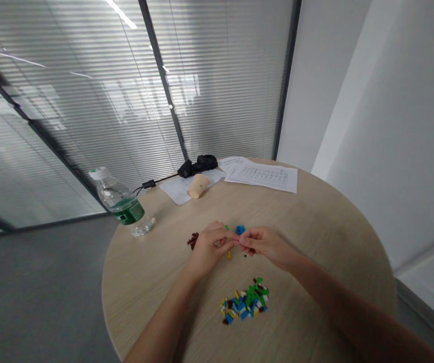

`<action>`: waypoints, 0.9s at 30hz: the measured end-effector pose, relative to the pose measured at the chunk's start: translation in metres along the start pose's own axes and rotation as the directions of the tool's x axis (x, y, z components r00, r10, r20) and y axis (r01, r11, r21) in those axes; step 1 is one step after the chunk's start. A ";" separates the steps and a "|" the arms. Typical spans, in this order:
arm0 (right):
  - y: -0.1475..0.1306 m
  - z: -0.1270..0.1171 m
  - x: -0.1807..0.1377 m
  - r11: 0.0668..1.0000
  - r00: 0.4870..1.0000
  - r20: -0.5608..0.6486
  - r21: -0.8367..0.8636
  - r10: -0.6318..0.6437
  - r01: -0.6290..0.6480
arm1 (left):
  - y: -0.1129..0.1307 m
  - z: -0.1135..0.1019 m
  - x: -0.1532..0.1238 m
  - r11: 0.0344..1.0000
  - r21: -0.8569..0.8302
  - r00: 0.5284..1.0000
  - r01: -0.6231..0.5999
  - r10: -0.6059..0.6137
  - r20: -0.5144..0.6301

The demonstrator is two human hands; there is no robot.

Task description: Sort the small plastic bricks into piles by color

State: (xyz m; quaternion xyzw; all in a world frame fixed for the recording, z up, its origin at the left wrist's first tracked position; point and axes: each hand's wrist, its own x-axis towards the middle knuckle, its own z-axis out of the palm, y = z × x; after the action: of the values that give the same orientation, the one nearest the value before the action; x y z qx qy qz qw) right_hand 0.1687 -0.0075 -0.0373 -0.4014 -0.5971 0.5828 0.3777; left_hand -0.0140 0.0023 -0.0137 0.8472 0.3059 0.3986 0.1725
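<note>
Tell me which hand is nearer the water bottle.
Left. The left hand is to the right of the plastic water bottle, across the tabletop; the right hand is farther right, beyond the left hand.

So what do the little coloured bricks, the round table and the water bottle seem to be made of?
The little coloured bricks look like moulded plastic, bright and slightly glossy, though small to judge. The round table looks like wood or wood-grain laminate: fine straight grain, matte finish. The water bottle looks like thin clear plastic, see-through and crinkled near its base.
</note>
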 end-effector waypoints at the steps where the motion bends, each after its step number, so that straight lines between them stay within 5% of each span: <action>1: -0.002 -0.003 0.000 0.996 0.999 -0.020 -0.087 -0.031 0.029 | 0.000 -0.001 0.000 1.000 0.011 1.000 -0.005 0.005 0.005; 3: -0.007 -0.014 -0.001 0.927 0.985 -0.100 -0.362 -0.144 0.099 | -0.002 -0.003 -0.001 0.998 0.055 1.000 -0.016 0.015 0.026; 6: -0.014 -0.035 -0.003 0.648 0.909 -0.213 -0.758 -0.357 0.077 | -0.005 -0.007 -0.002 0.984 0.178 0.993 -0.021 0.001 0.115; 12: -0.005 -0.067 -0.001 0.408 0.946 -0.218 -0.907 -0.239 -0.106 | -0.009 -0.009 -0.004 0.942 0.335 0.955 -0.029 -0.073 0.289; 21: 0.003 -0.063 0.000 0.393 0.973 -0.170 -0.914 -0.158 -0.096 | -0.006 -0.008 -0.003 0.944 0.331 0.927 0.001 -0.125 0.355; 27: -0.001 -0.061 -0.001 0.397 0.972 -0.205 -0.907 -0.116 -0.144 | 0.000 -0.008 -0.002 0.942 0.329 0.863 0.061 -0.215 0.458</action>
State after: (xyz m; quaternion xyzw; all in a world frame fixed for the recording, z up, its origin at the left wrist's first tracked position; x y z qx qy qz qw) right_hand 0.2254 0.0158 -0.0337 -0.6134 -0.7660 0.1100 0.1577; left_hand -0.0210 0.0009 -0.0099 0.9119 0.3705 0.1071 0.1403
